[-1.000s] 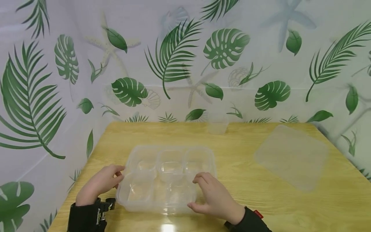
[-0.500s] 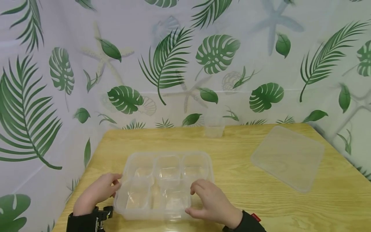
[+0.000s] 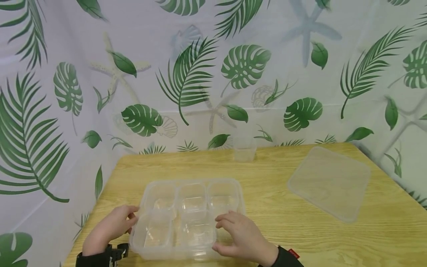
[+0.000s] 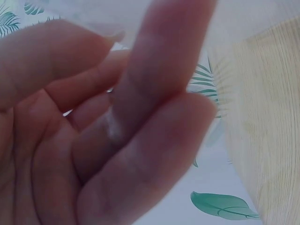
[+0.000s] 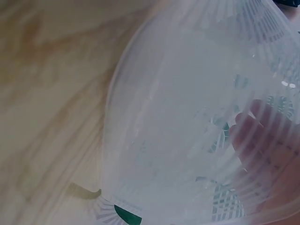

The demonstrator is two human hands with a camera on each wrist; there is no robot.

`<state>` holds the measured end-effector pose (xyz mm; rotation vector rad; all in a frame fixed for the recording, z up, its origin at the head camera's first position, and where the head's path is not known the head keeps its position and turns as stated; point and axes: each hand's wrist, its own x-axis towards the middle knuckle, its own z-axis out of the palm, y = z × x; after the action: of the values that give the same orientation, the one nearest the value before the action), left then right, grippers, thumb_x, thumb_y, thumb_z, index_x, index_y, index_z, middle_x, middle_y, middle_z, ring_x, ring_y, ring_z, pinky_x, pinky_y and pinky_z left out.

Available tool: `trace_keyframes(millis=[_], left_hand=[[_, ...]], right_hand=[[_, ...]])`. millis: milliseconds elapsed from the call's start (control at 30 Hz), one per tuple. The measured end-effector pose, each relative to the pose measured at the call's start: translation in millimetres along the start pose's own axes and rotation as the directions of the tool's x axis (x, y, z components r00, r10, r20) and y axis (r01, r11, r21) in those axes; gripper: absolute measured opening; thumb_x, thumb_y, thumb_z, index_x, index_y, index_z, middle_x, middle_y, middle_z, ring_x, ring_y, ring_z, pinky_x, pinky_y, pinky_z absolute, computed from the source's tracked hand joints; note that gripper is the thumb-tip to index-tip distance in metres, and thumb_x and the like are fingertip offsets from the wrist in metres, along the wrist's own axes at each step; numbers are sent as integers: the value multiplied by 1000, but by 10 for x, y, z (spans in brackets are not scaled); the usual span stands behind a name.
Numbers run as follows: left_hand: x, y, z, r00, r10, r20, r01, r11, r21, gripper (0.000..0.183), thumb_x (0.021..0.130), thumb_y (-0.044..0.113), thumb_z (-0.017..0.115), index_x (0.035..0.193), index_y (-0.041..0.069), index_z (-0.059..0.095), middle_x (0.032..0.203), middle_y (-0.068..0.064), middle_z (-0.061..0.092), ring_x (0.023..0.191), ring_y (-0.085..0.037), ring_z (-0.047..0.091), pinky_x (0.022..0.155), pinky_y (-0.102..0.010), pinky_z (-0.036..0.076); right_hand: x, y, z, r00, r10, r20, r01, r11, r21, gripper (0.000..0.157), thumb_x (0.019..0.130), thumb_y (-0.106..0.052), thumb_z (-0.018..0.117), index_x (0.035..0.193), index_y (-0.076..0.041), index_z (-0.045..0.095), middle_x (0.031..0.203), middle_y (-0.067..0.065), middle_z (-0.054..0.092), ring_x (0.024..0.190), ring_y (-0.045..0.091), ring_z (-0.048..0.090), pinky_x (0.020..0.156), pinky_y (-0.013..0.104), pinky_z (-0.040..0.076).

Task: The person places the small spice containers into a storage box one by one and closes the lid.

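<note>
A large translucent plastic box (image 3: 168, 256) stands on the table, holding several small clear containers. Toward its front middle sits one small clear container (image 3: 198, 234). My right hand (image 3: 247, 239) grips its right end, with the thumb at the front and the bent fingers behind. At the box's left side, my left hand (image 3: 115, 224) rests against the edge with relaxed fingers. Close up in the left wrist view, a left finger (image 4: 164, 51) reaches up to the plastic. Clear plastic (image 5: 159, 117) fills much of the right wrist view, and fingers (image 5: 258, 136) show through it.
Another small clear container (image 3: 244, 150) stands at the table's back edge. To the right, a flat translucent lid (image 3: 330, 183) lies on the wood-grain table (image 3: 273, 193). A leaf-patterned cloth (image 3: 200, 74) hangs behind and to the left.
The front-middle container has shifted left within the box, with my right hand at its right end. My left hand stays at the box's left edge. The whole head view has shifted slightly.
</note>
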<state>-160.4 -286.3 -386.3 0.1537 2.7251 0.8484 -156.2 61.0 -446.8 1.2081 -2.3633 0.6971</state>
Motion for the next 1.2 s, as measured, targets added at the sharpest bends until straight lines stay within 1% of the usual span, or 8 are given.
trace_keyframes(millis=[100,367,500,700,967,1067,1200], left_hand=[[-1,-1,-8,1000,-4,-5,4,1000,5,38,88,8,51,121,-10,49,77,-2,54,59,-18,51,53,-32,38],[2,3,-35,1000,16,-18,-16,1000,-2,38,87,8,50,121,-11,49,76,-2,53,58,-19,50,53,-31,37],[10,-5,-42,1000,23,-21,-23,1000,6,38,87,8,51,120,-10,50,75,-2,53,58,-19,50,52,-31,36],[17,-5,-48,1000,8,-10,-7,1000,6,38,87,8,51,121,-10,49,75,-2,53,58,-19,50,52,-31,36],[21,5,-16,1000,-4,1,4,1000,-18,37,87,7,50,121,-9,50,76,-2,53,58,-20,50,52,-32,36],[13,7,-2,1000,-9,2,9,1000,-21,39,87,7,50,121,-11,49,77,-3,54,58,-20,51,52,-32,36],[8,13,11,1000,-18,-6,18,1000,-10,38,87,7,50,121,-10,49,77,-2,54,59,-19,51,52,-31,36]], right_hand=[[10,-8,0,1000,8,14,-8,1000,6,32,79,-40,64,93,-11,64,102,-1,61,96,13,56,87,37,42],[51,-9,-25,998,-2,57,3,1000,-26,38,80,-42,62,100,-10,65,106,-1,61,97,14,57,88,39,41],[67,-4,-36,997,-19,78,22,999,-44,40,83,-44,58,103,-10,65,108,-2,60,98,14,56,89,39,40],[68,0,-36,994,-44,95,51,997,-63,42,87,-45,51,106,-10,65,110,-2,60,98,13,55,89,39,40],[40,9,-59,991,-88,99,97,991,-87,40,88,-43,52,109,-11,65,111,-3,61,99,14,55,90,40,39],[26,1,-71,988,-94,125,105,991,-83,38,88,-40,52,110,-12,65,113,-3,60,102,15,55,90,42,38],[13,-9,-78,981,-108,162,122,990,-76,37,89,-37,51,113,-13,63,116,-3,59,104,12,54,91,46,37]])
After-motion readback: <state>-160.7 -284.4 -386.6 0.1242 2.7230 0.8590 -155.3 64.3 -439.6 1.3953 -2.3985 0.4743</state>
